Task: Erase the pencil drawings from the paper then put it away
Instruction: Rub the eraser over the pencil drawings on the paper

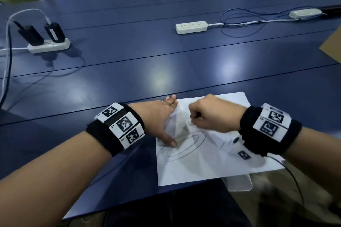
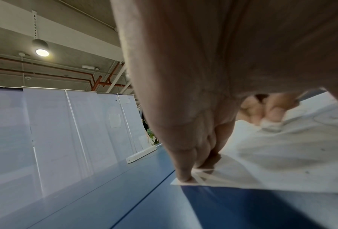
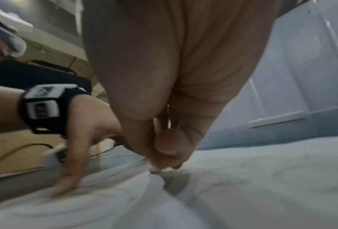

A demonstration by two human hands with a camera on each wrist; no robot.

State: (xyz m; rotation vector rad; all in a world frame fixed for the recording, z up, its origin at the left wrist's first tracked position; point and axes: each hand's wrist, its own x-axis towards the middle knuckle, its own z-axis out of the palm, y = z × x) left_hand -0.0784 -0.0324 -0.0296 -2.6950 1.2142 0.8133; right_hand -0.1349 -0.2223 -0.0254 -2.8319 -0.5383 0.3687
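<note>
A white paper sheet with pencil ovals and lines lies at the near edge of the blue table. My left hand lies flat on the sheet's left part, fingers straight and spread, thumb toward me. In the left wrist view its fingertips press the paper's corner. My right hand is curled into a fist over the sheet's upper middle and pinches a small white eraser against the paper. The same eraser shows in the left wrist view under the right hand's fingers.
A white power strip lies mid-table. Another strip with two black adapters sits far left, with cables trailing. A third white device and cables lie far right. A cardboard edge pokes in at right. A white tablet-like slab lies under the paper's near corner.
</note>
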